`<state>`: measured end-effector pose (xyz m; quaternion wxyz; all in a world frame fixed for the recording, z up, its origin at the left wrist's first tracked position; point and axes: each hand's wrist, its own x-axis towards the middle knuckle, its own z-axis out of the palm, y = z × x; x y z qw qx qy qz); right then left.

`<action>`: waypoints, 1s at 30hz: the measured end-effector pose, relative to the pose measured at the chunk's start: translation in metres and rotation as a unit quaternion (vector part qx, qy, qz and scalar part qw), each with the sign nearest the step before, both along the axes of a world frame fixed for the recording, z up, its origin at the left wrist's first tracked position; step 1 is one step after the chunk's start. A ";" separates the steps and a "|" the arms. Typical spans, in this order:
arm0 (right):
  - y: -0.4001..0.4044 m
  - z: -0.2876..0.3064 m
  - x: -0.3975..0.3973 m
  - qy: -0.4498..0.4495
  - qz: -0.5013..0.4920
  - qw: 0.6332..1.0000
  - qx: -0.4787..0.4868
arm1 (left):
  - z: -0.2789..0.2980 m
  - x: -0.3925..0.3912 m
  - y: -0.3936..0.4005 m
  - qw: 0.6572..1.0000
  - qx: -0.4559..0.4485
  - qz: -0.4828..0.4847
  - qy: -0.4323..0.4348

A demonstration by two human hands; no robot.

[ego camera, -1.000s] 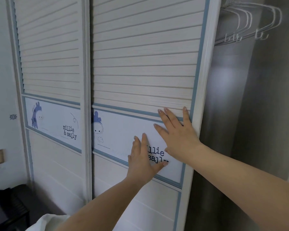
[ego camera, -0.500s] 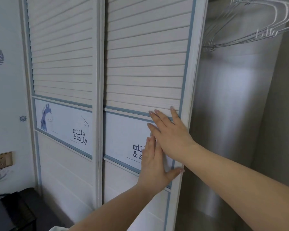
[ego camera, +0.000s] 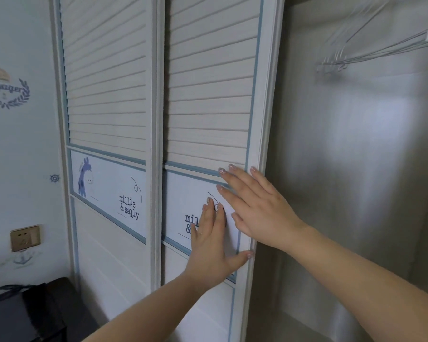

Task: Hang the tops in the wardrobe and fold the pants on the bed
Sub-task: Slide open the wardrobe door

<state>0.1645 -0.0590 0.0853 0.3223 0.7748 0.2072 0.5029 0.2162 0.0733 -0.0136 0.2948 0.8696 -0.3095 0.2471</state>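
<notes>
The wardrobe has white louvred sliding doors with blue trim. Both my hands lie flat on the right sliding door [ego camera: 208,95], on its printed "millie & sally" panel. My left hand [ego camera: 213,245] presses with fingers spread, thumb at the door's right edge. My right hand [ego camera: 255,208] rests just above it, fingers apart, near the same edge. Neither hand holds anything. To the right, the wardrobe interior [ego camera: 351,169] stands exposed, with several white wire hangers [ego camera: 356,50] on the rail at the top. No tops or pants are in view.
The left sliding door [ego camera: 106,95] sits beside the wall. A wall socket [ego camera: 25,237] is at the lower left, above a dark piece of furniture [ego camera: 22,314] in the corner.
The right door has slid further left under my hands, widening the wardrobe opening. My left hand has shifted closer to the door's right edge.
</notes>
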 end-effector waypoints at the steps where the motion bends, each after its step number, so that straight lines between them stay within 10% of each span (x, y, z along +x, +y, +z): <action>1: 0.002 -0.001 0.008 -0.007 0.026 1.000 0.014 | 0.000 0.004 0.002 1.000 -0.003 0.004 -0.003; 9: 0.013 -0.009 0.061 0.014 0.138 0.917 0.374 | 0.005 0.029 0.034 0.999 -0.042 0.033 0.009; 15: 0.044 -0.032 0.099 0.313 0.271 0.649 0.639 | 0.007 0.045 0.049 0.989 -0.077 0.128 -0.017; 30: 0.097 -0.039 0.163 0.355 0.296 0.583 0.668 | 0.005 0.099 0.086 0.949 -0.226 0.172 0.136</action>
